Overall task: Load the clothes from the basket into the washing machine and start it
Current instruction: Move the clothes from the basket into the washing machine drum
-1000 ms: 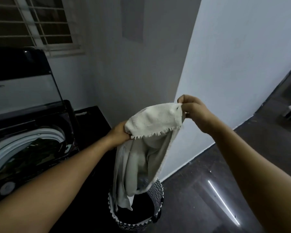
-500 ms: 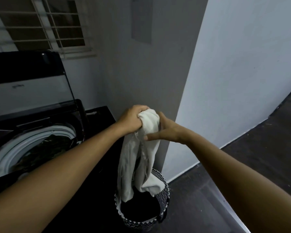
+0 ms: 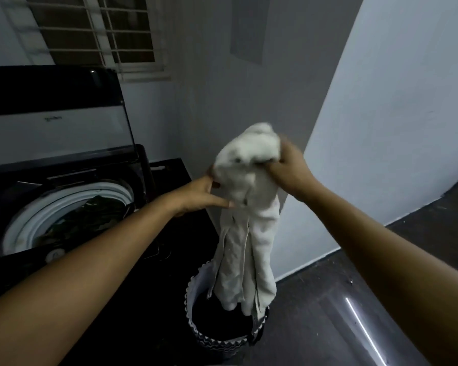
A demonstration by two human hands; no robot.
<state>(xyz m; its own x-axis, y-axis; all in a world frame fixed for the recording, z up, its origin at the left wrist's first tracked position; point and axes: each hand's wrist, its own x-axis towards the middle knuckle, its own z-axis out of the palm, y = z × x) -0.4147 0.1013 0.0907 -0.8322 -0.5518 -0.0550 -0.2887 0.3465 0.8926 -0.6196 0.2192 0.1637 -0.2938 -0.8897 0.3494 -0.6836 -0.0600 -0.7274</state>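
Note:
A pale cream towel [image 3: 245, 228] hangs bunched above the round patterned laundry basket [image 3: 196, 317] on the floor. My right hand [image 3: 288, 170] grips the towel's gathered top. My left hand [image 3: 204, 194] reaches in from the left and touches the bunch with mostly straight fingers. At the left stands the black top-loading washing machine [image 3: 167, 175], its lid [image 3: 56, 114] raised. Dark clothes lie inside the white-rimmed drum [image 3: 72, 207].
A white wall corner [image 3: 381, 128] rises just behind the towel and basket. A barred window [image 3: 101, 35] sits above the machine. Dark floor [image 3: 354, 299] stretches to the right, with a bright streak of reflected light.
The towel went from being stretched between both hands to a gathered bunch. My right hand took over the top grip, and my left hand loosened to a touch. The bundle rose slightly.

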